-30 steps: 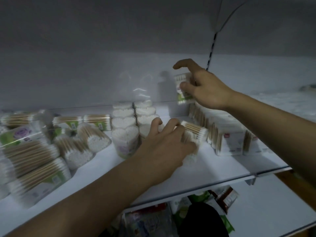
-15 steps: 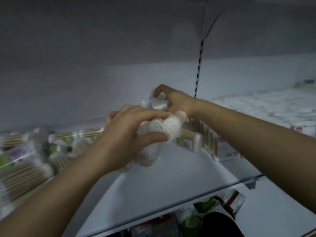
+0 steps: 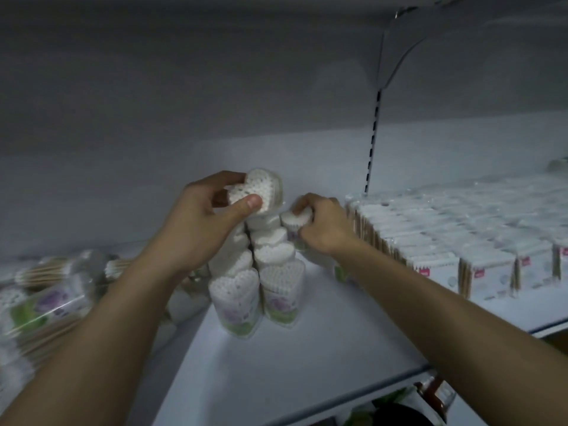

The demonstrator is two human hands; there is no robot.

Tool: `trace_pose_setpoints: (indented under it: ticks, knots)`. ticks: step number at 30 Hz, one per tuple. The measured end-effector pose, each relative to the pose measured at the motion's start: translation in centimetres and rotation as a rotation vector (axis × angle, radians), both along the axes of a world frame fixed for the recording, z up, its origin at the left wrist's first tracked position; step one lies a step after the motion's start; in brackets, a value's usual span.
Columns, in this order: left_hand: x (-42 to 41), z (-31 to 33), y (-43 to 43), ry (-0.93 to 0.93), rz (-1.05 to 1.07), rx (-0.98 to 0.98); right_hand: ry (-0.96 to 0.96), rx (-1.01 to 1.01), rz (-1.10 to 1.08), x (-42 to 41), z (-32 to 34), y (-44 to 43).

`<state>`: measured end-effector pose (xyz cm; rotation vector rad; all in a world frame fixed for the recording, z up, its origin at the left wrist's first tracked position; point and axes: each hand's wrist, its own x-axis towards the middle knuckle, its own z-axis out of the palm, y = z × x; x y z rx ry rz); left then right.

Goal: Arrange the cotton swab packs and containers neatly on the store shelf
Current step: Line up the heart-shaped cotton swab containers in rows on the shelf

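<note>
Two rows of heart-shaped cotton swab containers [image 3: 278,290] run from front to back in the middle of the white shelf [image 3: 292,364]. My left hand [image 3: 203,222] holds one heart-shaped container [image 3: 261,189] lifted above the back of the rows, pinched between thumb and fingers. My right hand [image 3: 319,226] grips another heart-shaped container [image 3: 292,221] standing at the back, just right of the rows.
Square boxed swab packs [image 3: 479,256] fill the shelf's right side in tight rows. Loose bagged swab packs [image 3: 46,305] lie jumbled and blurred at the left. A slotted upright [image 3: 373,142] divides the back wall. Goods on a lower shelf [image 3: 430,398] show below the front edge.
My left hand has carried a heart-shaped container up and back over the rows. My right hand has dropped from the back wall onto a container beside them. The view has shifted right.
</note>
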<state>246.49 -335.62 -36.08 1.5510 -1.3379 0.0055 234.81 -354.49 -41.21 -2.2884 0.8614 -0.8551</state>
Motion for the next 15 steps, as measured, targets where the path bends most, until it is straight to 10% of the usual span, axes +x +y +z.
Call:
trace_pose_setpoints:
  ticks: [9,15]
  knots:
    - [1.5,0.7,-1.7,0.007,0.113,0.148,0.108,-0.068,0.015,0.2,-0.3,0.8]
    - [1.3,1.3,-3.5,-0.042,0.072,0.283,-0.359,-0.354,0.207,-1.2,0.7,1.7]
